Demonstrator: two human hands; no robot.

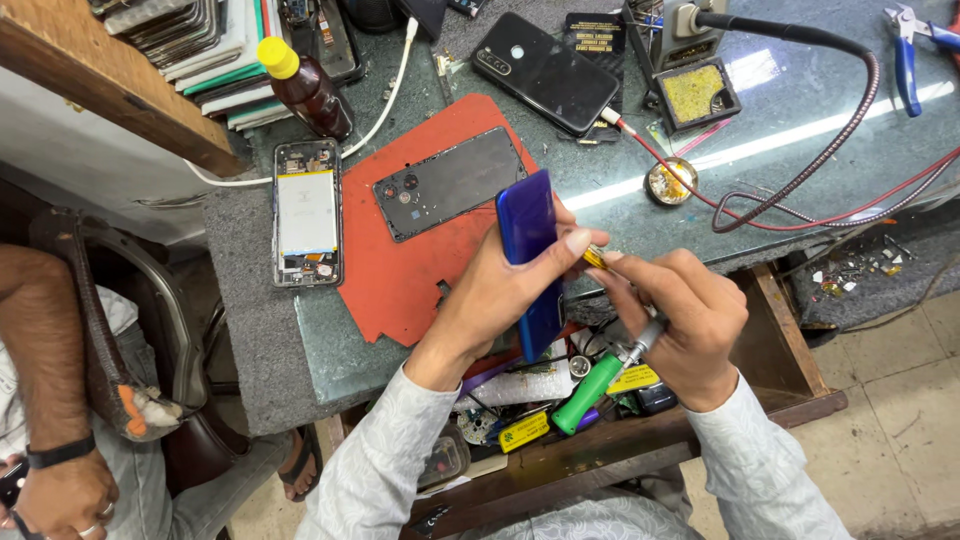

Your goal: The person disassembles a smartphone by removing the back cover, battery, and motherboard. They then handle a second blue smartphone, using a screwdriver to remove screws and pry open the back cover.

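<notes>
Clamped around a blue phone [528,262], the left hand [490,300] has its grip fully closed: the thumb lies across the near face at the top and the fingers wrap behind, so the phone stands on edge above the front lip of the desk [260,330]. Just right of that grip, the right hand [690,320] is also closed, pinching a green-handled screwdriver [600,385] like a pen, handle pointing down toward the open drawer [560,440] and the yellowish tip end meeting the phone's edge right beside the left thumb. Judging by this, the step in hand looks like working a fastener or seam at the phone's side; whether the tip is seated in anything I cannot tell, since the fingers hide the contact. The next move would call for a steady left grip, light pressure along the tool's axis, and care that the tip does not skid across the glossy back. Beyond the grip, farther from the person, a dark back cover [450,182] lies on a red mat [410,270], with an opened phone [307,212] showing its battery to the left of it and a brown bottle [305,90] beyond that. Farther right sit a black phone [545,72], a soldering stand [695,90] and blue pliers [908,50]. Another person's forearm [45,370] shows far left.
</notes>
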